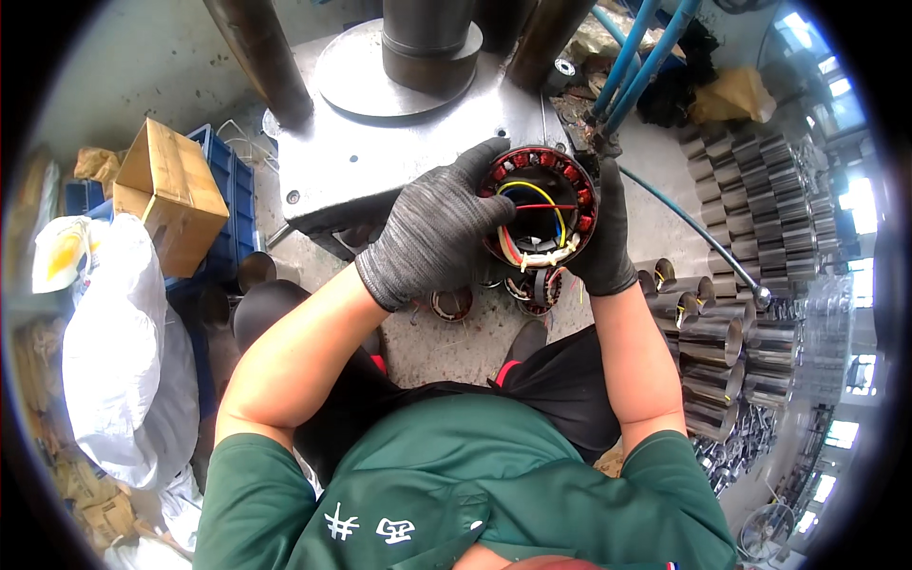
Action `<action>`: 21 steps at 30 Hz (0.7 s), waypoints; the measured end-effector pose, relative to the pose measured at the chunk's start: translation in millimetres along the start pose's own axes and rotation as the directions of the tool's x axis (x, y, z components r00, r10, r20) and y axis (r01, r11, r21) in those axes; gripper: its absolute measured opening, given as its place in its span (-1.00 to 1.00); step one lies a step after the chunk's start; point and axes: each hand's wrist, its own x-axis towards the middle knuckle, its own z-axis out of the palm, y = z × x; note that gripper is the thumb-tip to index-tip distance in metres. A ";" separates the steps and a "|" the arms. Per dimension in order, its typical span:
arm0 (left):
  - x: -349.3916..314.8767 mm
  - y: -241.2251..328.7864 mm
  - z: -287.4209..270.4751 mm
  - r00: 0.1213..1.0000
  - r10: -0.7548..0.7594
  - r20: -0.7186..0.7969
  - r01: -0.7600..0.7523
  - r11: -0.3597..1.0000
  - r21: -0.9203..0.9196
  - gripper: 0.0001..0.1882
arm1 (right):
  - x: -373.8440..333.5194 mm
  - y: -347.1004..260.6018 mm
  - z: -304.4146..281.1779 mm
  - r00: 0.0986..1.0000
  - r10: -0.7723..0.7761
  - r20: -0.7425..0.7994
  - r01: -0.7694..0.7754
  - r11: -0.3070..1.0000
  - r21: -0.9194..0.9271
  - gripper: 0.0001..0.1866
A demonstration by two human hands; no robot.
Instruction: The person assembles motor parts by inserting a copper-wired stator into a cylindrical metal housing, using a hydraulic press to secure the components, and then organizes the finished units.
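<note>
One stator (541,206) over grey workshop floor (427,353)

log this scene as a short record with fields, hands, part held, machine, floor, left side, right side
left hand: gloved, gripping the part's left side
right hand: gloved, against its right side
part held: ring-shaped stator, red windings, yellow wire and red wire across the opening
machine: metal bed with a round plate, beyond the hands
floor: more ring-shaped parts between the feet
left side: open cardboard box, blue crate, white sack
right side: many shiny metal cylinders
</note>
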 end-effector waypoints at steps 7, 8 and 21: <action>7.1 8.9 -11.2 0.992 -0.014 -0.128 -0.001 0.993 -0.117 -0.44 | 89.6 7.3 -90.2 0.860 -0.467 -0.208 -0.069 0.297 -0.952 -0.49; 5.5 7.1 -8.8 0.989 -0.037 -0.141 0.019 0.992 -0.124 -0.38 | 94.9 4.4 -84.0 0.831 -0.524 -0.187 -0.128 0.146 -0.981 -0.36; -10.4 -15.6 2.8 0.912 -0.377 -0.163 0.270 0.849 -0.454 -0.39 | 120.0 -6.5 -103.6 0.845 -0.488 -0.218 -0.238 0.022 -0.971 -0.69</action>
